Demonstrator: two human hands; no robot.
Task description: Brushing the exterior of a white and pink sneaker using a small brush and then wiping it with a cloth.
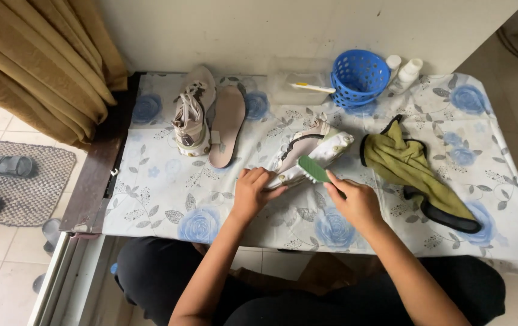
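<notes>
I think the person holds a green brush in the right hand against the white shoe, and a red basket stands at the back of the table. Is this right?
Not fully. The head view shows the basket is blue, not red. The rest holds: the right hand holds the green brush against the white shoe, which the left hand steadies, and the basket stands at the back of the table.

Green plastic brush (314, 168), perforated blue plastic basket (360, 76), matt olive cloth (405, 162).
</notes>
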